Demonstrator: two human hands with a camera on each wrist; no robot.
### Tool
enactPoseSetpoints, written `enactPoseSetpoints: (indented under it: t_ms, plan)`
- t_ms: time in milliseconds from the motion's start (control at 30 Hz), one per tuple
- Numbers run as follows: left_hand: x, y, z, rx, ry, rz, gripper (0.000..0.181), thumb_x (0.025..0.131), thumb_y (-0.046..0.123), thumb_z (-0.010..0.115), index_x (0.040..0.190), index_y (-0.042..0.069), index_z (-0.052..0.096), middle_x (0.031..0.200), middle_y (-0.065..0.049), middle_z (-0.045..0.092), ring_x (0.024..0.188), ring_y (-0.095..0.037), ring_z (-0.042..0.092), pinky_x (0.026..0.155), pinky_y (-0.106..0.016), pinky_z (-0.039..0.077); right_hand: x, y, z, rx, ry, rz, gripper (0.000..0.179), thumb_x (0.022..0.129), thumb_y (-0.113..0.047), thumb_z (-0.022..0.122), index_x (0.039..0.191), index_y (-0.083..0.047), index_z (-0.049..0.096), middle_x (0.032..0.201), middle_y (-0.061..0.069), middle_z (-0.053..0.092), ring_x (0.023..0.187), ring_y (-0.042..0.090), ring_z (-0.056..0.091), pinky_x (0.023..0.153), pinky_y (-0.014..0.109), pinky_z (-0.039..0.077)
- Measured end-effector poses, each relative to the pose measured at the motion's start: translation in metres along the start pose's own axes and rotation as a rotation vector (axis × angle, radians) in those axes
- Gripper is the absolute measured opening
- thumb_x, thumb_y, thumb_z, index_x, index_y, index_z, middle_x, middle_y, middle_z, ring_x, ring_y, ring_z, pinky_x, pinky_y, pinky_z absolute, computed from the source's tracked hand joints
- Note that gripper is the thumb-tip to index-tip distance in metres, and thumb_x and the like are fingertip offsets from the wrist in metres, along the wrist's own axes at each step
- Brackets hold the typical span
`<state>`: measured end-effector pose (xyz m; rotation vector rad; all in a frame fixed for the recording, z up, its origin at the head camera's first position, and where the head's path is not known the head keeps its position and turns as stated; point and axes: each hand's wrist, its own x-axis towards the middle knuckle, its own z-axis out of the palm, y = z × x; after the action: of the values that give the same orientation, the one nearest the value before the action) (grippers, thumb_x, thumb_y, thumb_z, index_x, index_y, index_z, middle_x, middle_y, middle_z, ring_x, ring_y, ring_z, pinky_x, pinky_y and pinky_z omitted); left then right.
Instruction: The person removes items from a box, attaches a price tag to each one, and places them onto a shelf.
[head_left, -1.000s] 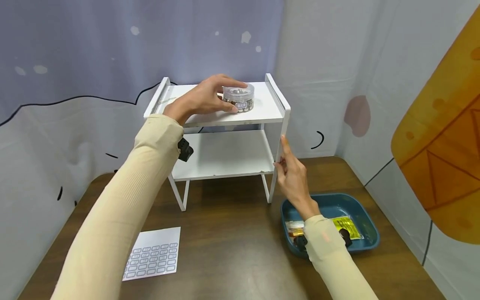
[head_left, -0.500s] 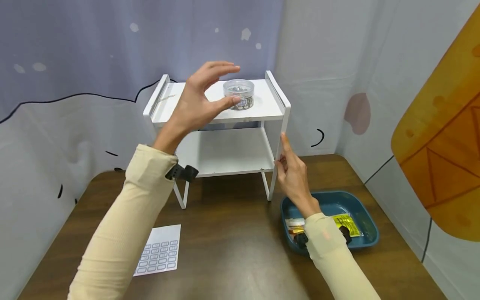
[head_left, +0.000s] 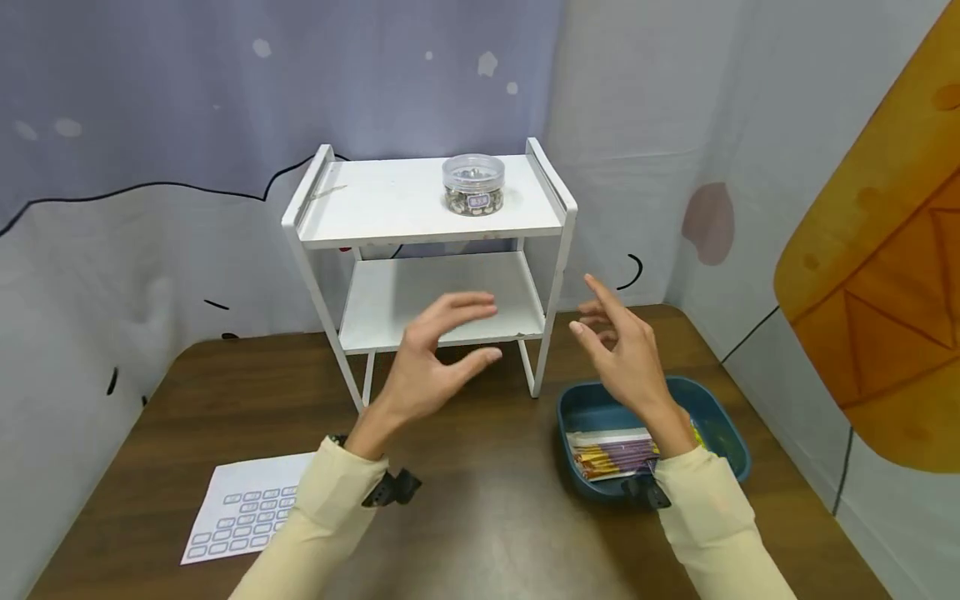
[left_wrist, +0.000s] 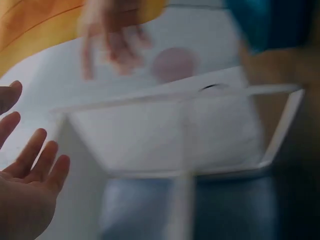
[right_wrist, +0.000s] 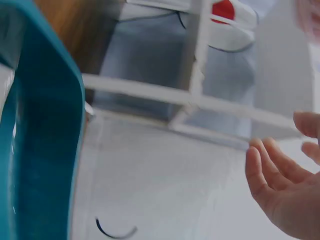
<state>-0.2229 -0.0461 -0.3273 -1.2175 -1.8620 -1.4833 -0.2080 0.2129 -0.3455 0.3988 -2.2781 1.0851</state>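
Observation:
A clear round jar (head_left: 474, 185) with a small label and speckled contents stands on the top tier of a white two-tier shelf (head_left: 382, 200), right of its middle. My left hand (head_left: 427, 358) is in the air before the lower tier, thumb and fingers spread apart around nothing. To the right of the shelf hovers my right hand (head_left: 622, 354), its index finger extended and the others loosely bent, holding nothing. In the left wrist view the left hand's fingers (left_wrist: 37, 160) are relaxed. The right wrist view shows the right hand's fingers (right_wrist: 275, 170) loosely bent beside the shelf frame.
A blue-green basin (head_left: 720, 408) on the right holds packs of thin sticks (head_left: 611, 454), partly behind the right forearm. On the left of the wooden table (head_left: 465, 517) lies a white label sheet (head_left: 247, 508), partly covered by the left sleeve. Patterned curtains hang behind.
My left hand has let go of the jar and come down toward me, in front of the shelf. My right hand has left the shelf's right leg and moved a little right.

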Motion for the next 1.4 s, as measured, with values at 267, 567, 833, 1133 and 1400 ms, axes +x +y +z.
enactPoseSetpoints:
  t_ms: [267, 567, 833, 1133, 1400]
  plan:
    - [-0.073, -0.025, 0.051, 0.007, -0.238, -0.297, 0.050, 0.079, 0.011, 0.084, 0.127, 0.011, 0.069, 0.132, -0.009, 0.063, 0.128, -0.025, 0.056, 0.109, -0.041, 0.045, -0.033, 0.007, -0.044, -0.101, 0.005, -0.010, 0.060, 0.094, -0.005, 0.066, 0.150, -0.017, 0.047, 0.113, 0.015, 0.071, 0.091, 0.000, 0.063, 0.077, 0.007, 0.046]
    - [-0.090, -0.033, 0.096, 0.018, -0.344, -0.374, 0.052, 0.081, 0.016, 0.083, 0.130, 0.011, 0.067, 0.139, -0.012, 0.057, 0.131, -0.029, 0.054, 0.108, -0.046, 0.045, -0.078, 0.037, -0.080, -0.152, 0.081, 0.047, 0.061, 0.091, 0.003, 0.067, 0.147, -0.015, 0.051, 0.112, 0.006, 0.069, 0.097, -0.014, 0.056, 0.080, 0.004, 0.043]
    - [-0.082, -0.035, 0.122, 0.029, -0.399, -0.366, 0.052, 0.082, 0.016, 0.082, 0.132, 0.012, 0.066, 0.140, -0.008, 0.057, 0.132, -0.027, 0.053, 0.109, -0.042, 0.045, -0.121, 0.090, -0.113, -0.304, 0.063, 0.179, 0.057, 0.091, -0.005, 0.071, 0.145, -0.008, 0.052, 0.119, 0.010, 0.063, 0.097, -0.023, 0.042, 0.075, -0.001, 0.039]
    - [-0.062, -0.031, 0.165, 0.072, -0.506, -0.243, 0.053, 0.087, 0.021, 0.078, 0.137, 0.017, 0.062, 0.139, -0.003, 0.057, 0.127, -0.018, 0.054, 0.104, -0.027, 0.044, -0.155, 0.130, -0.121, -0.280, -0.274, 0.465, 0.072, 0.101, -0.030, 0.059, 0.159, -0.008, 0.023, 0.146, 0.036, 0.042, 0.125, 0.057, 0.047, 0.094, 0.064, 0.046]
    - [-0.049, -0.033, 0.206, 0.117, -0.685, -0.166, 0.054, 0.094, 0.024, 0.071, 0.145, 0.024, 0.054, 0.137, -0.001, 0.058, 0.124, -0.010, 0.056, 0.100, -0.018, 0.045, -0.164, 0.138, -0.119, -0.185, -0.265, 0.537, 0.070, 0.101, -0.026, 0.059, 0.158, -0.005, 0.024, 0.150, 0.039, 0.033, 0.118, 0.054, 0.057, 0.065, 0.023, 0.056]
